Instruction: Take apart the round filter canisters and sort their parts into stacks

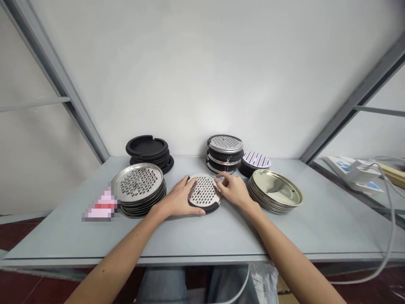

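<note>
A round metal grater plate with rows of slots lies on the table in front of me, a black rim showing along its near edge. My left hand is wrapped round its left side, thumb on the near rim. At its right edge the bent fingers of my right hand press on it; their tips are partly hidden. To the left stands a stack of toothed grater discs. A stack of shiny gold-coloured round lids is just right of my right hand.
Black round rims are piled at the back left. Behind my hands stand assembled graters and a purple-and-white patterned disc on black pieces. A blurred pink patch lies left. White cable hangs at the right.
</note>
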The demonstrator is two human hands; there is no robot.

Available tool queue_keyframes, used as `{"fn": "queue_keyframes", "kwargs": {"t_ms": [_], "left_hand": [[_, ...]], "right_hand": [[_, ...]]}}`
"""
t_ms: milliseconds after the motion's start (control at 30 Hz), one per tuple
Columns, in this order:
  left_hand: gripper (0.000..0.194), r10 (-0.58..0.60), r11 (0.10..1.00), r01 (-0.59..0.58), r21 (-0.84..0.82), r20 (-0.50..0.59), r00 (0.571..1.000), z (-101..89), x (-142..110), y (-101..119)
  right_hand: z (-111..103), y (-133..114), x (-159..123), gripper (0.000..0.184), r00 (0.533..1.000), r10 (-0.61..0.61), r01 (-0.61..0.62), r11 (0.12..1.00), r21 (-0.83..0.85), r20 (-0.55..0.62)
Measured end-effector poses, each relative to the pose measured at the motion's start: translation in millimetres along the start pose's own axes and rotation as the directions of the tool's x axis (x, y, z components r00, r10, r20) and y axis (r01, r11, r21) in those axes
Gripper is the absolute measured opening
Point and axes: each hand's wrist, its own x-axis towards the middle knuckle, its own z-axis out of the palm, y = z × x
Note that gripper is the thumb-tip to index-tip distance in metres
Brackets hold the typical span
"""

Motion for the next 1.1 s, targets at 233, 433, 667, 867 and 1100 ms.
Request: {"fn": "queue_keyframes", "kwargs": {"t_ms": [233,433,667,867,1100], "left_hand": [[0.109,0.080,0.996,-0.083,0.029,0.105,0.991,-11.2,-2,-11],[0.101,0.110,0.988,-0.112,0.105,0.023,0.994,-3.4,-1,-7],[0.094,0.152,0.984,-0.135,0.120,-0.153,0.976,7.8,6,-11],[0.051,0.385,0.920,-0.380,0.099,-0.415,0.824,-1.8,9,-6],[0.035,0.523,0.841,-0.534,0.087,-0.379,0.763,-2.5,12,-10]], "right_hand": [[-11,13,2,0.031,0.938,-0.345,0.339,0.934,0.111,0.037],[-10,23,-3,0.078,0.781,-0.553,0.489,0.831,0.266,0.290],[3,18,-4,0.054,0.768,-0.617,0.580,0.784,0.220,0.173],[2,7,-8,0.038,0.851,-0.516,0.516,0.790,0.332,-0.096],[-2,2,-10,0.032,0.919,-0.383,0.379,0.797,0.470,-0.091]]}}
